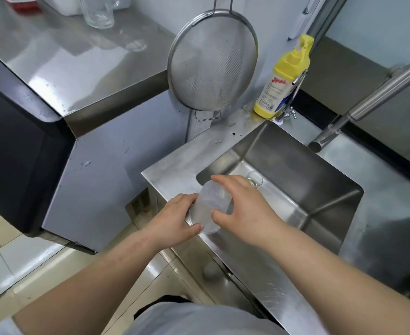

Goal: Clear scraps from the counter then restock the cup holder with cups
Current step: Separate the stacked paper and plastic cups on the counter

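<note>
2 bare hands are on 1 clear plastic cup right at the front left corner of the sink. The left hand is wrapped around the cup's lower end, the wider rim end nearest the person, fingers curled over the side and thumb tucked under by the rim. The right hand grips the other end, thumb on the near side and fingers reaching over the top of the cup's base. So both are grasping it, and the cup is tilted, lying across the sink's edge rather than standing. Could be more than 1 cup nested together, honestly can't tell from here, it's see-through and a bit blurry.

Just past the right hand's fingertips, down inside the basin, there's a small clear glass standing upright on the sink floor. Further beyond the grip, up on the wall, hangs a big round mesh strainer. To the right of that, at the back corner of the sink, sits a yellow dish soap bottle next to a small tap. Way off up and to the left of the hands is a higher steel counter with a tall clear tumbler standing on it. A steel pipe angles in from the right, well above the basin.
</note>
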Available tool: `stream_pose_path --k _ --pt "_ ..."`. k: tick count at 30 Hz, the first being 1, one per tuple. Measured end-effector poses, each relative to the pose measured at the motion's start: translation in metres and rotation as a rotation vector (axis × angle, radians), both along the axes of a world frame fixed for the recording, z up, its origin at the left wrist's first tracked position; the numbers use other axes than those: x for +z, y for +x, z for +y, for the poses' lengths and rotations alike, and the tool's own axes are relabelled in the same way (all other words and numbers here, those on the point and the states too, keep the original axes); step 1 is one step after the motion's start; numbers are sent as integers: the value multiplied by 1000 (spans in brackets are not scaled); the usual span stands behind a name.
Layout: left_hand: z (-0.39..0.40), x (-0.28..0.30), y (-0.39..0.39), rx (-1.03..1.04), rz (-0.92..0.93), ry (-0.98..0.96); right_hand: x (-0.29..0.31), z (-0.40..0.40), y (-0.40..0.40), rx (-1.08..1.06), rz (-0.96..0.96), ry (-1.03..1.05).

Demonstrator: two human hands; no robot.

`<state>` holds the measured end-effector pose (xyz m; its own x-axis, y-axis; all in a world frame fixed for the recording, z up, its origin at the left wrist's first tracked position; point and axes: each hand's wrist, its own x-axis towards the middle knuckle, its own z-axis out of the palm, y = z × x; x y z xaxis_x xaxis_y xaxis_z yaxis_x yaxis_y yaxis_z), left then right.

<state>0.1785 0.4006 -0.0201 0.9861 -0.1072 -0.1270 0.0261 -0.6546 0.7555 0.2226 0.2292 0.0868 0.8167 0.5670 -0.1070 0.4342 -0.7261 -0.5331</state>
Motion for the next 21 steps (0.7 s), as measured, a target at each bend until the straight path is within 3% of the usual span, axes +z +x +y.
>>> stream_pose_path --k 14,21 --pt "9 15 4 -37 28 105 14 -6 7 9 72 -168" --pt "36 90 25 -199 -100 343 56 -28 20 103 -21 -326"
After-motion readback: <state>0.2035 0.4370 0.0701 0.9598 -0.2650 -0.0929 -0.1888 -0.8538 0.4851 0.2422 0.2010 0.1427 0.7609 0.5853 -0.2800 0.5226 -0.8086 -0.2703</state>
